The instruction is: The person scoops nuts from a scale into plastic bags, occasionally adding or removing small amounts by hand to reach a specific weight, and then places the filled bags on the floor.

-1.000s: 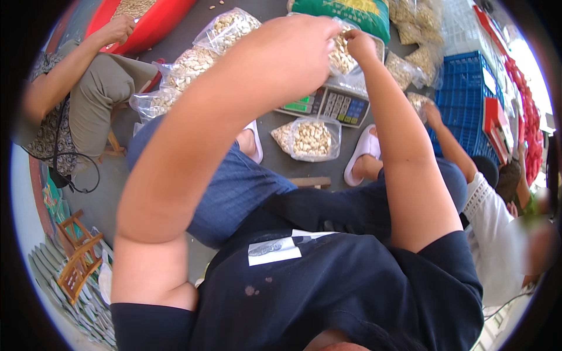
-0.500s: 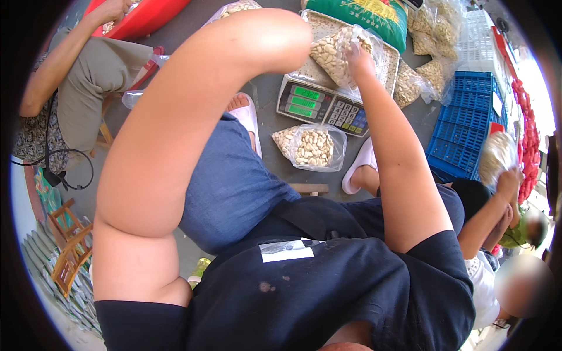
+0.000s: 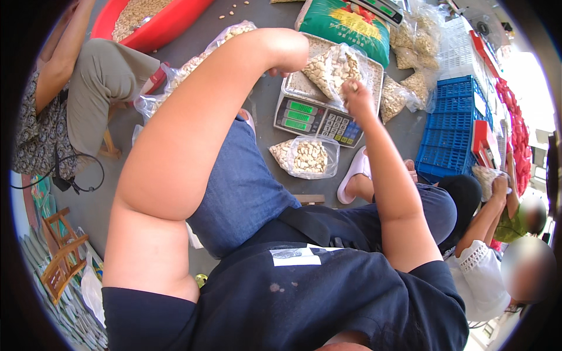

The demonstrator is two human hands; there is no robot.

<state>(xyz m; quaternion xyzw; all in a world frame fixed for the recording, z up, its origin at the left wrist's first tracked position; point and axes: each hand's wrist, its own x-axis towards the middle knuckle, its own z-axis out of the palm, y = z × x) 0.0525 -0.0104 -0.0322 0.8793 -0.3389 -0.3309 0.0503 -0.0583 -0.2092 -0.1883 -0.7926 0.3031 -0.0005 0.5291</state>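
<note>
A clear plastic bag of pale, bean-shaped pieces (image 3: 319,73) lies on the speckled pan of an electronic scale (image 3: 319,120). At the bag's near right edge is my right hand (image 3: 358,100), its fingertips drawn together, with something small and pale showing at them. What it pinches is not clear. My left hand (image 3: 290,54) is bent over the pan's left edge, beside the bag; its fingers are mostly hidden behind the hand, with a few curled tips visible underneath. In front of the scale, a second open bag of the same pieces (image 3: 309,157) sits on the floor.
Beyond the scale lies a green printed sack (image 3: 345,29). Filled clear bags (image 3: 414,88) and blue crates (image 3: 448,126) stand right. At left are a red basin (image 3: 161,26), a seated person's knee (image 3: 102,70) and more bags (image 3: 187,67). Other people sit at right.
My right hand has come down from the bag's upper right side to its near edge. The scale's readout has changed. The whole view has shifted slightly.
</note>
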